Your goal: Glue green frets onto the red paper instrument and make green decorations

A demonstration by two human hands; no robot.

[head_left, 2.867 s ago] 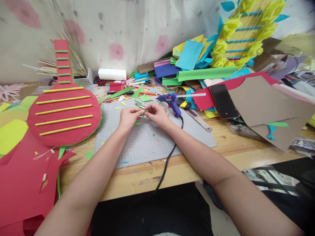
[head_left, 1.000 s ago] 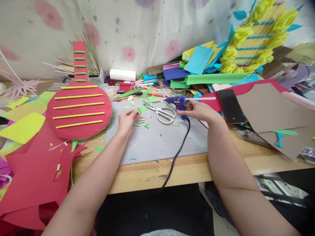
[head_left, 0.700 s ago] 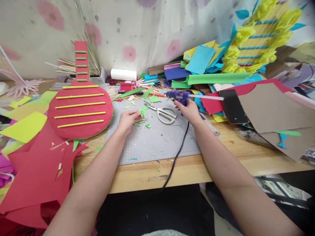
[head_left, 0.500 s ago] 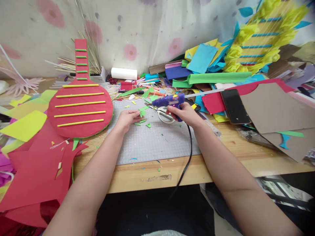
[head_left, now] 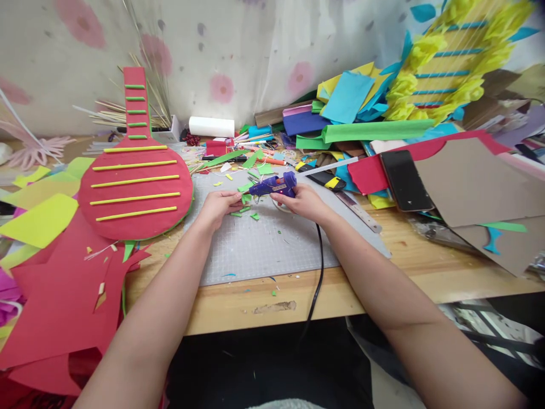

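My right hand (head_left: 305, 201) is wrapped round a blue-purple hot glue gun (head_left: 272, 185), a white glue stick (head_left: 327, 167) jutting from its back. The nozzle points left and reaches a small green paper piece (head_left: 246, 199), which my left hand (head_left: 218, 208) pinches between thumb and fingertips. Whether the nozzle touches the paper I cannot tell. Both hands are above a grey cutting mat (head_left: 255, 255) with green scraps (head_left: 254, 216) on it. Scissors lie mostly hidden behind the glue gun and my right hand.
To the left lies a red guitar-shaped craft (head_left: 136, 190) with yellow and green strips, near red paper (head_left: 63, 307). A utility knife (head_left: 319, 176), a metal ruler (head_left: 360, 211) and a phone (head_left: 406, 180) lie rightward. The black cord (head_left: 318, 278) hangs over the table edge.
My right hand has brought the glue gun left and slightly down, so its nozzle is now at the green paper. My left hand keeps its pinch, nearly in place.
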